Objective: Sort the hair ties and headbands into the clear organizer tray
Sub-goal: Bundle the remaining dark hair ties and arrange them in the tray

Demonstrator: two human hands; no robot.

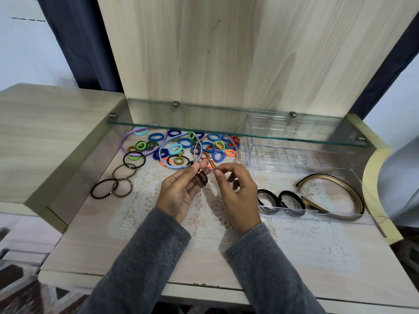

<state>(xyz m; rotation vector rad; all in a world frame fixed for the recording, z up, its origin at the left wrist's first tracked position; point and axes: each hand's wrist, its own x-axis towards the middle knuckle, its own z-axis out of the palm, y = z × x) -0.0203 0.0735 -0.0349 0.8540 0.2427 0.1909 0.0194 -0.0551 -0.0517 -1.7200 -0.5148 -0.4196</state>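
My left hand [181, 189] holds a small bunch of brown and black hair ties [202, 177] in its curled fingers. My right hand [235, 189] pinches a thin brown hair tie [211, 163] stretched up between the two hands. Behind them lies a pile of coloured hair ties [186, 143] with a purple headband [127, 141], a blue headband [162, 152] and a pink headband [235, 152]. Loose brown and black ties [118, 180] lie at the left. The clear organizer tray [315, 214] at the right holds black ties [281, 200] and gold and brown headbands [340, 196].
A glass shelf [226, 130] overhangs the back of the desk above the pile and the tray's far compartments [283, 152]. A white lace mat [158, 211] covers the desk's middle. A raised wooden block [45, 132] borders the left, a cream curved edge [371, 177] the right.
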